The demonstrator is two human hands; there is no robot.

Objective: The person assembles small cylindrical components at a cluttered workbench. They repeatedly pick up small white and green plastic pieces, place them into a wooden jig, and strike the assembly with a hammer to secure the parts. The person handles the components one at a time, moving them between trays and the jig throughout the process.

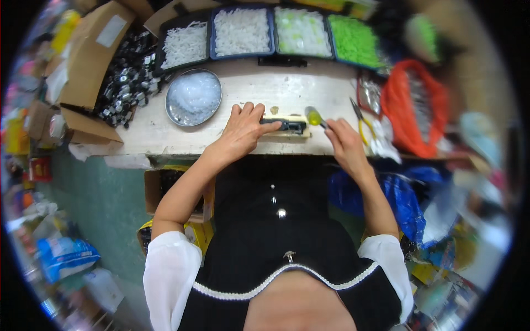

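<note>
My left hand is on the white worktable, its thumb stretched across a small black part and its other fingers bent just beyond it. The black part lies in a pale, block-like holder near the table's front edge. Just to the right, my right hand is closed round the handle of a small mallet with a yellow-green head. The mallet's head is beside the holder's right end, apart from the black part. My palm and fingers hide the holder's left end.
A round metal bowl of whitish bits stands left. Along the back are trays of white pieces and green pieces. Yellow-handled pliers and a red bag lie right. Black and silver parts pile beside a cardboard box.
</note>
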